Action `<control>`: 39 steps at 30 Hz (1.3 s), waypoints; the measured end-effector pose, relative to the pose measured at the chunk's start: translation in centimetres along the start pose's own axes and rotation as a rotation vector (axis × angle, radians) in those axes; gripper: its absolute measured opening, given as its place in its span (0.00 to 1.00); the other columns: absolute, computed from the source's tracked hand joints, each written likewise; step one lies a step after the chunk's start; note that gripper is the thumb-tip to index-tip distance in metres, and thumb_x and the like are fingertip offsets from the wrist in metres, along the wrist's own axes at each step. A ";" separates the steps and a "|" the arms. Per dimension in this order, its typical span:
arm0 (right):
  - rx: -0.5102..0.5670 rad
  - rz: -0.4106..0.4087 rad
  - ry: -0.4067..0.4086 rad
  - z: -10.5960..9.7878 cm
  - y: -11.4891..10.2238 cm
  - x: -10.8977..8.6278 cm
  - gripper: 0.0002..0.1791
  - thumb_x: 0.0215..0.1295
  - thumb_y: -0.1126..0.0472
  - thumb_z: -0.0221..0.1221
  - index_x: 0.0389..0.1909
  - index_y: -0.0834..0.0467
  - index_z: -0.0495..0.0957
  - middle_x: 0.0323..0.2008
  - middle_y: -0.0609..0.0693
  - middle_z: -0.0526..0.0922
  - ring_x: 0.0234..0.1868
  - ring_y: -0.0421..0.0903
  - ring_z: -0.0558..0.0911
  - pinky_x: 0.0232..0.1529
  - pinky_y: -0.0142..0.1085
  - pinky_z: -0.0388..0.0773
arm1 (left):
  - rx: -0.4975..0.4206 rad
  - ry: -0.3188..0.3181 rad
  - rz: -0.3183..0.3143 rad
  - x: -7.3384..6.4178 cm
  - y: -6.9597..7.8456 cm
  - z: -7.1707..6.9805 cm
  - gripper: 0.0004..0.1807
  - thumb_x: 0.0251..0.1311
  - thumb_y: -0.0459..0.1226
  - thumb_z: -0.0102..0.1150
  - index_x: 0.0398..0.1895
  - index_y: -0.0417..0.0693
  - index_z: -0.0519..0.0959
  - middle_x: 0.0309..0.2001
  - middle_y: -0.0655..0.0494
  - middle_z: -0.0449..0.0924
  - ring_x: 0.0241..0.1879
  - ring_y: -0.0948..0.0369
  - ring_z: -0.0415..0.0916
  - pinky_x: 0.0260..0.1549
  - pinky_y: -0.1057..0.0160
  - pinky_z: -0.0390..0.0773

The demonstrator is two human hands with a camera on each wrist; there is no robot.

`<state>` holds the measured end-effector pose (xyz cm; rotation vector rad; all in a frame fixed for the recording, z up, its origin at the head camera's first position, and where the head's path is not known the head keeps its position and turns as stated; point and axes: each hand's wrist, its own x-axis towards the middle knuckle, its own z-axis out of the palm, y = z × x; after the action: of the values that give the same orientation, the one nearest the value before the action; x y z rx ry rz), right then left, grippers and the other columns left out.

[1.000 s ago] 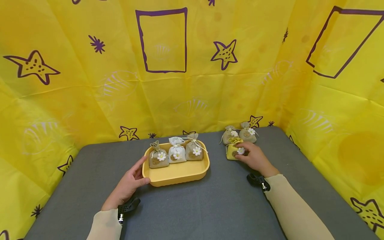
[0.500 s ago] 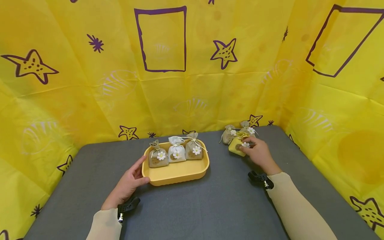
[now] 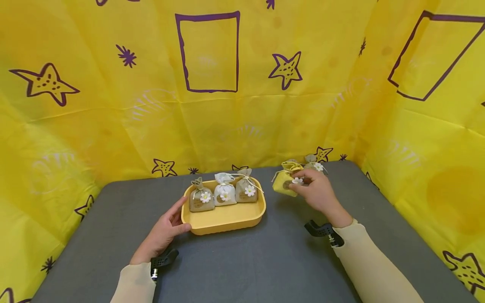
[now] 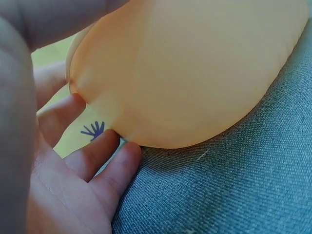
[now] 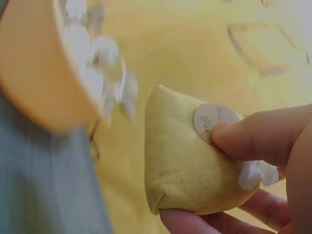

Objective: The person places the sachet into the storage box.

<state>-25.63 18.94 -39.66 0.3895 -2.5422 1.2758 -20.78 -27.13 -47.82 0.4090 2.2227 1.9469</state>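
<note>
3 small pouches (image 3: 219, 192) stand along the back of the yellow tray (image 3: 223, 216) on the grey worktop (image 3: 242, 269). The left hand (image 3: 161, 233) grips the tray's left end; the right hand (image 3: 320, 191) pinches a yellow pouch (image 3: 282, 184), thumb on its round label (image 5: 204, 121), raised right of the tray.
</note>
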 end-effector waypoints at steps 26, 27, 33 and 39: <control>-0.023 -0.076 -0.437 16.6 -10.7 0.9 0.09 0.57 0.54 0.73 0.37 0.47 0.85 0.38 0.37 0.83 0.38 0.37 0.77 0.40 0.34 0.74 | -0.021 -0.015 0.012 0.1 -0.1 0.1 0.47 0.66 0.28 0.61 0.81 0.49 0.45 0.79 0.41 0.38 0.72 0.41 0.51 0.56 0.67 0.71; -0.038 -0.075 -0.445 17.0 -10.9 1.0 0.09 0.57 0.54 0.73 0.38 0.47 0.85 0.38 0.36 0.82 0.38 0.37 0.77 0.40 0.34 0.75 | -0.015 -0.014 0.010 0.1 -0.2 0.1 0.47 0.66 0.29 0.62 0.81 0.50 0.46 0.79 0.42 0.38 0.72 0.41 0.51 0.56 0.68 0.70; -0.101 -0.079 -0.482 18.7 -11.5 1.4 0.16 0.57 0.53 0.73 0.47 0.47 0.86 0.45 0.37 0.83 0.47 0.38 0.78 0.49 0.35 0.74 | 0.011 -0.013 0.011 0.1 -0.2 -0.1 0.46 0.66 0.29 0.62 0.81 0.51 0.46 0.79 0.43 0.38 0.73 0.42 0.49 0.56 0.69 0.69; -0.045 0.011 -0.587 18.0 -11.3 1.8 0.22 0.56 0.62 0.72 0.53 0.48 0.85 0.52 0.41 0.82 0.42 0.41 0.77 0.40 0.34 0.75 | 0.014 -0.013 0.017 0.2 -0.2 -0.1 0.46 0.66 0.28 0.61 0.81 0.50 0.46 0.79 0.42 0.38 0.73 0.41 0.48 0.56 0.71 0.69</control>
<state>-25.39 -2.37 -41.06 0.8488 -3.0378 1.2424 -21.00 -27.22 -48.02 0.4422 2.2332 1.9332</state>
